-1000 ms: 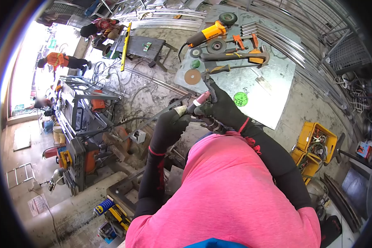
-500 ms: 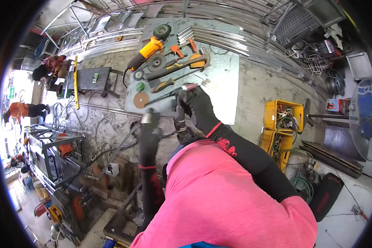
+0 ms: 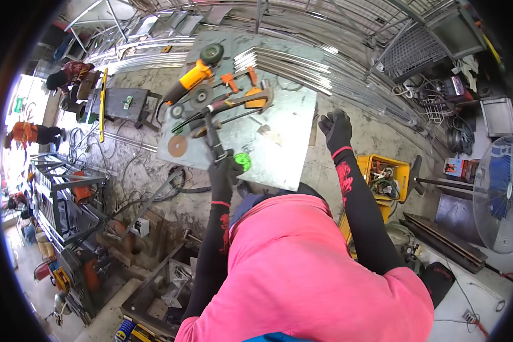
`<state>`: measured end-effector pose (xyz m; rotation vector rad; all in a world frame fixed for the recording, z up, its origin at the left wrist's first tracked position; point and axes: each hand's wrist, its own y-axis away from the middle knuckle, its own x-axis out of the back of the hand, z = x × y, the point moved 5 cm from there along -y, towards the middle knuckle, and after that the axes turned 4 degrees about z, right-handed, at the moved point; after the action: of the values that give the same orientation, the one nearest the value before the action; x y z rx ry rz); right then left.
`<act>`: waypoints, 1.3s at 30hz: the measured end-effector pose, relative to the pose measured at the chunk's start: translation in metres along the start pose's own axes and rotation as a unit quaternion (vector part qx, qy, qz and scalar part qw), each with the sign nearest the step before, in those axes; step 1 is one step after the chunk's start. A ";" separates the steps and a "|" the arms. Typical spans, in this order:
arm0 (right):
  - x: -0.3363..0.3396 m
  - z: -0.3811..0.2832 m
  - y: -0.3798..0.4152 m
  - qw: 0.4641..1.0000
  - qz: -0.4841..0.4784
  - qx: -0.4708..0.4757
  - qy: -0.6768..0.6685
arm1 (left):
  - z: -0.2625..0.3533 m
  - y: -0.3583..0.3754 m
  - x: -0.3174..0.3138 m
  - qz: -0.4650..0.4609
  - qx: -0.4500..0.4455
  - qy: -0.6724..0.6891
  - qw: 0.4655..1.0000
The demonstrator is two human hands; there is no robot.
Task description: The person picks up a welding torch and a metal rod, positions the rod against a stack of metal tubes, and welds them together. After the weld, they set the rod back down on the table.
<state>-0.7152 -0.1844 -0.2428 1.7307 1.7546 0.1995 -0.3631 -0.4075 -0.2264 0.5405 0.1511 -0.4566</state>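
Note:
My left hand, in a dark glove, grips the handle of a hammer over the front of a metal sheet. The hammer's long dark head overlaps the tools behind it. Just right of that hand, a bright green disc lies at the sheet's edge. My right hand, also gloved, is off the sheet's right side with its fingers loosely bent and apart, holding nothing. On the sheet are a yellow angle grinder, a brown disc, grey discs and orange clamps.
Shiny metal bars lie along the sheet's far side. Yellow crates with cables and a standing fan are at the right. A dark bench and two people are at the left. Metal frames stand lower left.
My right hand has left the hammer and swung out to the right. My left hand has moved slightly right and down, keeping hold of the hammer. The green disc beside it has come into view.

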 end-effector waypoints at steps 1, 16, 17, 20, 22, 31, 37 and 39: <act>0.017 -0.006 -0.024 1.000 0.000 -0.001 -0.002 | 0.000 0.000 0.001 0.000 0.000 -0.009 1.000; -0.037 -0.007 -0.111 0.913 -0.274 -0.200 0.225 | -0.011 -0.003 0.002 0.117 -0.064 0.037 0.990; -0.038 -0.007 -0.113 0.910 -0.285 -0.199 0.227 | -0.011 -0.005 0.001 0.107 -0.062 0.048 0.991; -0.038 -0.002 -0.102 0.893 -0.342 -0.260 0.138 | -0.013 -0.005 -0.001 0.131 -0.066 0.037 0.989; -0.038 -0.001 -0.100 0.900 -0.340 -0.244 0.122 | -0.014 -0.008 0.004 0.113 -0.059 0.056 0.990; -0.044 -0.023 -0.056 0.946 -0.285 -0.076 0.132 | -0.009 -0.003 -0.002 0.104 -0.064 0.091 0.988; -0.054 -0.075 -0.002 0.966 -0.197 0.047 0.158 | -0.009 0.000 -0.002 0.117 -0.075 0.079 0.987; -0.054 -0.095 0.009 0.966 -0.177 0.089 0.163 | -0.008 0.000 -0.002 0.119 -0.079 0.080 0.987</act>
<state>-0.7638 -0.2025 -0.1465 1.5308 2.3549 0.1826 -0.3654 -0.4029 -0.2324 0.4320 0.2711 -0.1671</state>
